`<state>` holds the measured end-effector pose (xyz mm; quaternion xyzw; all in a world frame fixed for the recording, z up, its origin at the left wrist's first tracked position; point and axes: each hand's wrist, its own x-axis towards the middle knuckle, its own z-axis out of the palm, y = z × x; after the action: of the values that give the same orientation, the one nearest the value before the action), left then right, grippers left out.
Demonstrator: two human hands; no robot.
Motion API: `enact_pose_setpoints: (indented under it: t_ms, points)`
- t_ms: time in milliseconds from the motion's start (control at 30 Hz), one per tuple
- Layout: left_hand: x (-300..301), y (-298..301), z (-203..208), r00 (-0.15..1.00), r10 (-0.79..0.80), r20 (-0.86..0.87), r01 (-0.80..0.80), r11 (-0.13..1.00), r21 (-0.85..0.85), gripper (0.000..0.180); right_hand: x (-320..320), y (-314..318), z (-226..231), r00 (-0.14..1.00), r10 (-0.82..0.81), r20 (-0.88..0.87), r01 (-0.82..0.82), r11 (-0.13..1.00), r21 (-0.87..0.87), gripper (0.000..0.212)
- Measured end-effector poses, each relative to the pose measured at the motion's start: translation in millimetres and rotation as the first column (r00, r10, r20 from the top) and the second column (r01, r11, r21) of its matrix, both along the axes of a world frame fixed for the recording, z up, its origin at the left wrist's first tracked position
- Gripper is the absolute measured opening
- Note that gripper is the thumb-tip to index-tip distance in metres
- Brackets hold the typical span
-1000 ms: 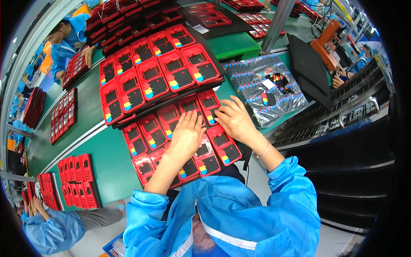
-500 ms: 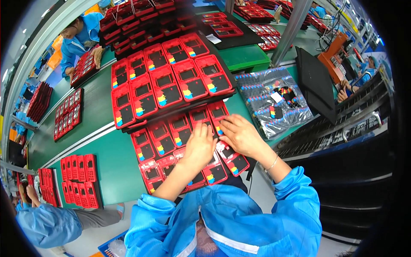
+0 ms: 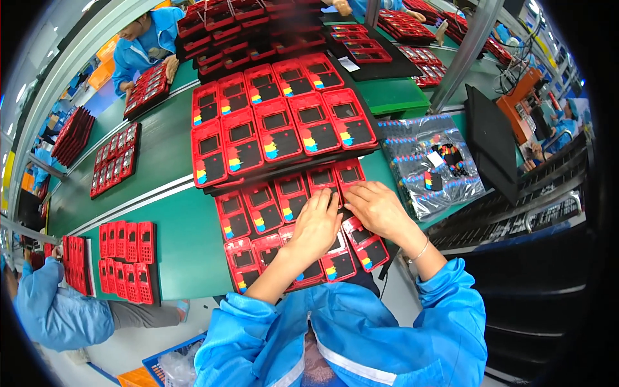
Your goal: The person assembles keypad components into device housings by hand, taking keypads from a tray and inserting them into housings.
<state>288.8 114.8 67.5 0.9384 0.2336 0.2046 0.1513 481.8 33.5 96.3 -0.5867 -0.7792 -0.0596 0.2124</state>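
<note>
A tray of red handset-like plastic casings (image 3: pixel 260 208) with dark windows and yellow-blue-red patches lies in front of me. Over its near middle, my left hand (image 3: pixel 317 226) has its fingers bent down and close together at a casing in the far row. My right hand (image 3: pixel 377 208) reaches in from the right, fingers curled over the casing at that row's right end. The fingertips of both hands nearly meet; whatever they pinch is hidden beneath them. Below the right hand, one red casing (image 3: pixel 365 244) sits slightly askew in the near row.
A raised stack of trays with similar casings (image 3: pixel 271 128) stands just beyond. To the right lie a plastic-wrapped pack of small coloured parts (image 3: pixel 433 164) and black foam sheets (image 3: pixel 488 142). More red casings (image 3: pixel 127 261) lie at left. Co-workers in blue (image 3: pixel 151 45) sit around.
The whole view has shifted, so the bench appears farther right. Both hands remain at the far row, with the left hand's fingers slightly closer to the right hand.
</note>
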Motion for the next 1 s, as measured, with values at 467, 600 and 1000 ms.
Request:
enact_pose_setpoints:
  t_ms: [467, 600, 1000]
  points:
    - [-81.5, 33.7, 9.3, 0.982, -0.015, -0.189, 0.048, 0.984, 0.172, 0.046, -51.7, 53.0, -5.4, 0.942, 0.326, 0.077, -0.333, 0.937, 0.102, 0.020]
    - [-82.6, 32.3, 8.9, 0.974, -0.013, -0.228, 0.062, 0.976, 0.210, 0.051, -56.8, 58.1, -4.1, 0.941, 0.337, 0.035, -0.338, 0.939, 0.060, 0.019]
    - [-109.4, -14.0, 22.8, 0.986, -0.065, -0.153, 0.078, 0.994, 0.083, 0.058, -60.8, 7.8, 35.2, 0.962, 0.260, -0.085, -0.257, 0.965, 0.046, 0.035]
